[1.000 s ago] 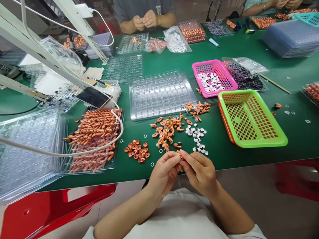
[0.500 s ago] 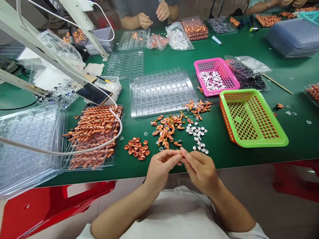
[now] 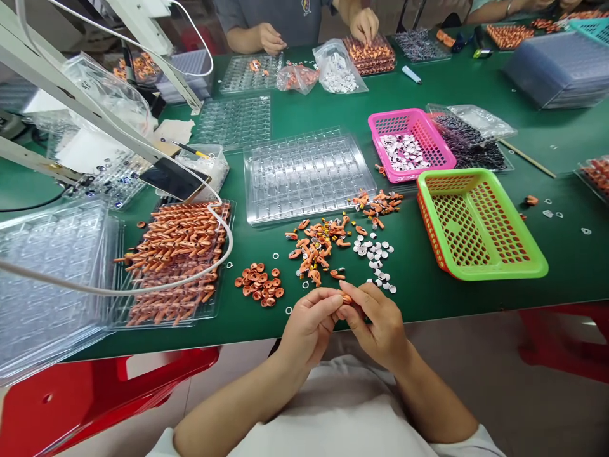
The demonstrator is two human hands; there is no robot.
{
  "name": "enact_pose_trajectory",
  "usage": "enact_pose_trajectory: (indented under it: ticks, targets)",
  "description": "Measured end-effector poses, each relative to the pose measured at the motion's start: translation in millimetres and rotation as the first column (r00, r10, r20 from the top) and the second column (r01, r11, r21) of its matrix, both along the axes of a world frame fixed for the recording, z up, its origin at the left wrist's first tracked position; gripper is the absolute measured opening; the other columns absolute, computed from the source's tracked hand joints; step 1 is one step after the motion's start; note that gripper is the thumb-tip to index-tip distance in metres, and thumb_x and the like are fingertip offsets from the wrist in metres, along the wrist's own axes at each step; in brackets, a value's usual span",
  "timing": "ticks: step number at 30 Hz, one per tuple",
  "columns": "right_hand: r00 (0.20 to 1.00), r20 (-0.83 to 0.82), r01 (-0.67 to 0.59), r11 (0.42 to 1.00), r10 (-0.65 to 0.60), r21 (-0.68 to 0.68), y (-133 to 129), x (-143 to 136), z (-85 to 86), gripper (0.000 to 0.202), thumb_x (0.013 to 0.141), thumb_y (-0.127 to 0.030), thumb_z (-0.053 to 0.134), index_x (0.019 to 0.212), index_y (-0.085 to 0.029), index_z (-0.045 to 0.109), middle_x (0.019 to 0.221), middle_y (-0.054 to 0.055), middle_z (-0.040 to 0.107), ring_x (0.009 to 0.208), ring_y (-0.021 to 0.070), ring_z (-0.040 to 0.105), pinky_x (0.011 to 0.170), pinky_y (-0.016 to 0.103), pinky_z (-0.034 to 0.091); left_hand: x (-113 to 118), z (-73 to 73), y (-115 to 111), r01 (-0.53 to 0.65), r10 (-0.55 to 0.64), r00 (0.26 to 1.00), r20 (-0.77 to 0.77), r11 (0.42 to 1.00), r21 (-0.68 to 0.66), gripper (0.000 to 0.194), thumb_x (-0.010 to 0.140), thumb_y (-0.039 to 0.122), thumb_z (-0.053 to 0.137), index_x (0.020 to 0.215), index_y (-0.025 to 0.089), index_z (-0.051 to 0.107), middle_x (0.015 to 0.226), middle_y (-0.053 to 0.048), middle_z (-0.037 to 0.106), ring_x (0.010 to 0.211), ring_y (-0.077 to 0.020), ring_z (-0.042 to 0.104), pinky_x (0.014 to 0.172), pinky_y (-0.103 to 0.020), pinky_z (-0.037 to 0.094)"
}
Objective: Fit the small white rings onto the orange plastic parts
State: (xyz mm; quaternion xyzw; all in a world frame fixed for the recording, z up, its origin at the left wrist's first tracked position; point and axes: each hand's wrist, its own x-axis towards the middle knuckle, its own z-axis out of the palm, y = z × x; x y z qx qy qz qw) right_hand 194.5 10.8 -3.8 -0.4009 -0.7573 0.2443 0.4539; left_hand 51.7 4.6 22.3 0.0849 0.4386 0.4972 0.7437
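Observation:
Between my fingertips, near the table's front edge, is a small orange plastic part (image 3: 347, 298), mostly covered by the fingers. My left hand (image 3: 311, 324) pinches it from one side, and my right hand (image 3: 375, 320) grips it from the other. Just beyond them lies a loose heap of orange curved pieces (image 3: 316, 247) with yellow and dark bits. White round caps (image 3: 375, 251) are scattered to the right of that heap. On the left sits a cluster of copper-coloured cups (image 3: 259, 284).
A clear tray (image 3: 309, 178) lies mid-table. To the right stand a pink basket (image 3: 412, 143) of white discs and a green basket (image 3: 485, 222). At left are trays of orange parts (image 3: 181, 260) under a white cable (image 3: 143, 293). A co-worker's hand (image 3: 365, 26) touches stacked trays opposite.
Both hands have shifted slightly, and more of the orange part shows between them. A small white ring now shows beside my left hand. The co-worker's hand has moved right onto stacked trays.

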Motion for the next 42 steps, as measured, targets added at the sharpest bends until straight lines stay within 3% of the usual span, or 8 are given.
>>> enact_pose_trajectory:
  ticks: [8, 14, 20, 22, 25, 37, 42]
  targets:
    - [0.999, -0.001, -0.045, 0.998, 0.045, 0.050, 0.6, 2.5, -4.6, 0.037, 0.095, -0.012, 0.053, 0.131, -0.016, 0.056, 0.087, 0.008, 0.067, 0.069, 0.0151, 0.062, 0.057, 0.026, 0.053, -1.8, -7.8, -4.4, 0.044, -0.043, 0.998, -0.037, 0.999, 0.023, 0.014, 0.071, 0.024, 0.082, 0.075, 0.013, 0.074, 0.071, -0.001, 0.068, 0.066, -0.0093, 0.061, 0.067, -0.020, 0.050]
    - [0.995, 0.090, -0.039, 0.997, 0.033, 0.072, 2.0, 12.0, -5.7, 0.033, 0.094, -0.012, 0.055, 0.127, -0.014, 0.057, 0.085, 0.008, 0.068, 0.067, 0.0163, 0.062, 0.056, 0.027, 0.050, -14.6, -4.9, -3.1, 0.219, -0.172, 0.938, -0.301, 0.967, 0.130, 0.017, 0.076, 0.029, 0.079, 0.085, 0.016, 0.075, 0.079, -0.005, 0.073, 0.069, -0.0120, 0.063, 0.066, -0.022, 0.052]
    - [0.994, 0.069, -0.084, 0.995, 0.080, 0.055, -1.5, 15.2, 1.1, 0.034, 0.094, -0.010, 0.053, 0.127, -0.014, 0.054, 0.093, 0.011, 0.071, 0.076, 0.0189, 0.067, 0.062, 0.029, 0.054, -21.6, 0.5, -2.7, 0.302, -0.160, 0.882, -0.443, 0.914, 0.272, 0.054, 0.063, 0.020, 0.088, 0.115, 0.025, 0.070, 0.115, -0.007, 0.070, 0.099, -0.0216, 0.066, 0.082, -0.031, 0.058]
    - [0.994, 0.054, -0.102, 0.993, 0.098, 0.064, -2.9, 12.2, 2.5, 0.032, 0.094, -0.009, 0.052, 0.125, -0.013, 0.054, 0.092, 0.011, 0.071, 0.077, 0.0194, 0.067, 0.062, 0.030, 0.054, -18.7, 1.1, -3.9, 0.338, -0.196, 0.873, -0.446, 0.904, 0.264, 0.053, 0.066, 0.020, 0.086, 0.116, 0.026, 0.070, 0.121, -0.007, 0.069, 0.101, -0.0217, 0.067, 0.088, -0.033, 0.057]
    - [0.995, 0.053, -0.085, 0.992, 0.081, 0.090, -4.7, 8.3, 3.2, 0.029, 0.094, -0.010, 0.051, 0.123, -0.013, 0.055, 0.088, 0.011, 0.070, 0.077, 0.0202, 0.067, 0.061, 0.030, 0.054, -14.9, 0.4, -5.9, 0.359, -0.230, 0.871, -0.433, 0.901, 0.243, 0.043, 0.070, 0.021, 0.084, 0.112, 0.025, 0.074, 0.113, -0.005, 0.074, 0.098, -0.0207, 0.069, 0.093, -0.033, 0.055]
    - [0.995, 0.083, -0.075, 0.987, 0.063, 0.141, -6.6, 7.1, 3.8, 0.031, 0.094, -0.012, 0.048, 0.124, -0.013, 0.055, 0.087, 0.013, 0.071, 0.076, 0.0206, 0.069, 0.056, 0.029, 0.054, -9.2, -0.3, -8.8, 0.208, -0.154, 0.960, -0.235, 0.952, 0.225, 0.037, 0.064, 0.007, 0.085, 0.097, 0.022, 0.078, 0.094, -0.001, 0.079, 0.082, -0.0131, 0.073, 0.078, -0.020, 0.060]
    - [0.995, 0.077, -0.080, 0.985, 0.069, 0.155, -7.3, 5.9, 3.5, 0.032, 0.093, -0.011, 0.049, 0.124, -0.010, 0.056, 0.089, 0.014, 0.071, 0.077, 0.0204, 0.070, 0.058, 0.028, 0.056, -7.8, 3.0, -10.0, 0.176, -0.141, 0.975, -0.172, 0.961, 0.212, 0.037, 0.065, 0.004, 0.084, 0.096, 0.021, 0.077, 0.095, -0.001, 0.079, 0.081, -0.0120, 0.073, 0.077, -0.019, 0.061]
